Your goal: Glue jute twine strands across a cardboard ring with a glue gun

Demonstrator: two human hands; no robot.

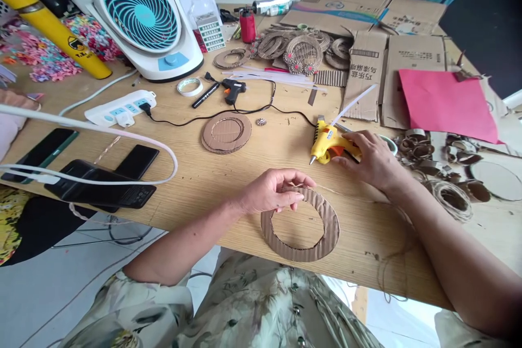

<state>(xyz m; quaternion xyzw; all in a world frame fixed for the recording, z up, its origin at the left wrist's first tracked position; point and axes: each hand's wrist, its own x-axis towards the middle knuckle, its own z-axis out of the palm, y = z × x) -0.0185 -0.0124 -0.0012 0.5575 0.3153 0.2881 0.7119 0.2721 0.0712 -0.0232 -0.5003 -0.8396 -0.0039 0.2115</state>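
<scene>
The left hand (272,191) rests on the upper edge of a corrugated cardboard ring (331,225), which lies flat on the tabletop (228,179) near its front edge. Thumb and fingertips are drawn together there, and they seem to pinch the end of a thin twine (346,193) against the ring. The strand is too fine to be sure of the contact. From that spot the twine runs right, passing under the right wrist towards a loose coil of twine (451,200).

The right hand (373,162) is closed around the handle of a yellow hot-glue gun (328,144). The gun lies on the tabletop just beyond the ring, its nozzle pointing left and down and a glue stick jutting from the back.

The step in hand looks like fixing twine to the ring. Gluing would call for lifting the gun and bringing its nozzle to the spot under the left fingertips, with the twine kept taut and those fingers clear of the hot tip.
</scene>
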